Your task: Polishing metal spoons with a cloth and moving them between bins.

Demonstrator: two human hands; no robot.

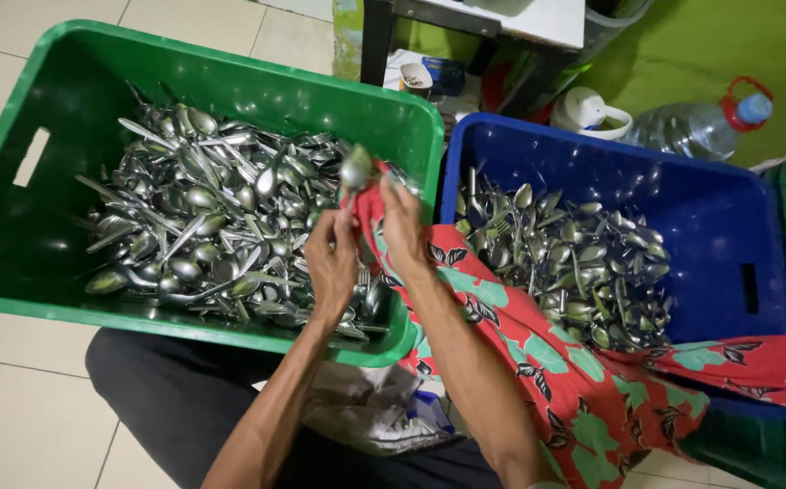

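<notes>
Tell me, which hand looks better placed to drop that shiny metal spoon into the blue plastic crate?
Probably the right hand: it is nearer the blue plastic crate, beside the shiny metal spoon. The left hand hangs over the green plastic crate.

A pale tiled floor [12, 398] carries a green crate [230, 81] under the hands and a blue crate [719, 208] just right of them.

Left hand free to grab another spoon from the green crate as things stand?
Probably not at once: the left hand is gripping the spoon that the right hand wipes with the red cloth. The green crate is open-topped and lies just beneath, nothing covering it.
</notes>
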